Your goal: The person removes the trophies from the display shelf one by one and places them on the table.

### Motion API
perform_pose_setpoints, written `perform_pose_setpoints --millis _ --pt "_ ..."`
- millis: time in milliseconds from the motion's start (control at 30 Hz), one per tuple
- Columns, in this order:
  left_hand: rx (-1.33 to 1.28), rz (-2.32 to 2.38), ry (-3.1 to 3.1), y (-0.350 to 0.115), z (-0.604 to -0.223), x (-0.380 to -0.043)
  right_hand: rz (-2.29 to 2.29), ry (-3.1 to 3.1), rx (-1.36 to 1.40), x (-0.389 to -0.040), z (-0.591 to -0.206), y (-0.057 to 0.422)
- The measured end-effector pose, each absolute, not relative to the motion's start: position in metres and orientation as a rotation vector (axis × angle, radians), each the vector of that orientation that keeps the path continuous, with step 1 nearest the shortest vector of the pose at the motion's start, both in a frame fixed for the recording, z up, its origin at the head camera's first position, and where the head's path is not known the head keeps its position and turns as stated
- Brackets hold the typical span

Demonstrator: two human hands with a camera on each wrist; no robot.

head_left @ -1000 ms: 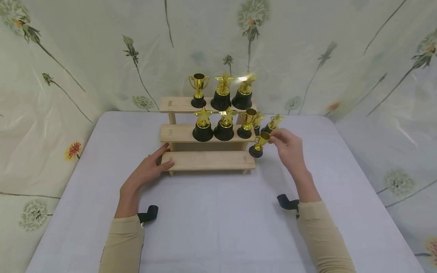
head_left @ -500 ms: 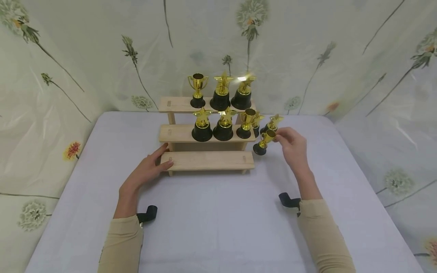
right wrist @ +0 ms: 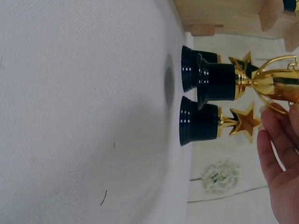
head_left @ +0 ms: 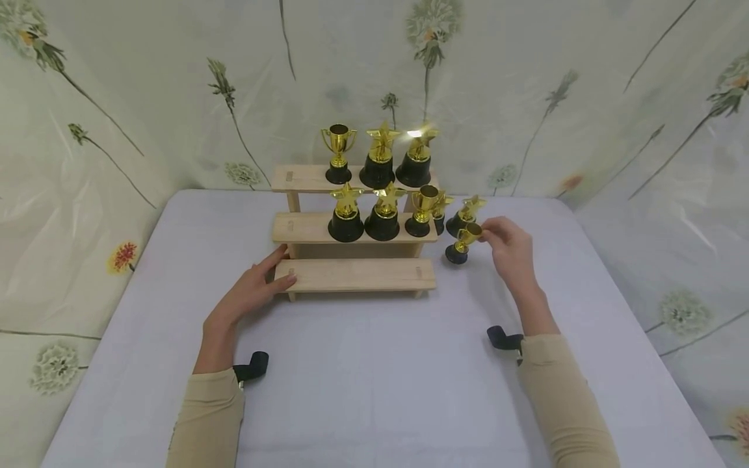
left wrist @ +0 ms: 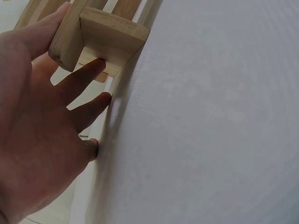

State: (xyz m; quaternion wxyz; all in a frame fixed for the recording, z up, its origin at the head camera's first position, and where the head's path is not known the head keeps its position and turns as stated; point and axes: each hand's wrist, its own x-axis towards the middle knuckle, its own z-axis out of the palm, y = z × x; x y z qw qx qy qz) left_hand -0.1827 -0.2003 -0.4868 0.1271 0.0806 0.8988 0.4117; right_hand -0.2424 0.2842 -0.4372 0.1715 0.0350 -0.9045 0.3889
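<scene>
My right hand (head_left: 510,250) pinches a small gold trophy cup (head_left: 468,235) with a black base by its handle side. The cup hangs slightly tilted over the table, right of the lowest step; in the right wrist view its base (right wrist: 217,81) stands off the cloth, above a shadow. Just behind it, two star trophies (right wrist: 201,122) stand on the table. My left hand (head_left: 251,290) rests at the left end of the three-step wooden shelf (head_left: 357,275), thumb on the lowest board. In the left wrist view its other fingers (left wrist: 88,112) spread, mostly straight, beside the shelf leg.
On the top step stand a trophy cup (head_left: 338,146) and two star trophies (head_left: 380,156). Two more star trophies (head_left: 346,214) and a cup (head_left: 421,211) occupy the middle step's right part. A white cloth covers the table (head_left: 374,377); a flowered curtain (head_left: 175,97) hangs behind.
My right hand has moved the held trophy cup rightward, away from the lowest step's end. The left hand stays at the shelf's left end.
</scene>
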Motion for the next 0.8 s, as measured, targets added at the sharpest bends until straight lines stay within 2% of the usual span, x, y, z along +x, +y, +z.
perform_pose_setpoints --millis 800 --pt "0.203 1.210 2.597 -0.199 -0.480 -0.181 0.985 -2.573 -0.001 -0.264 -0.443 0.306"
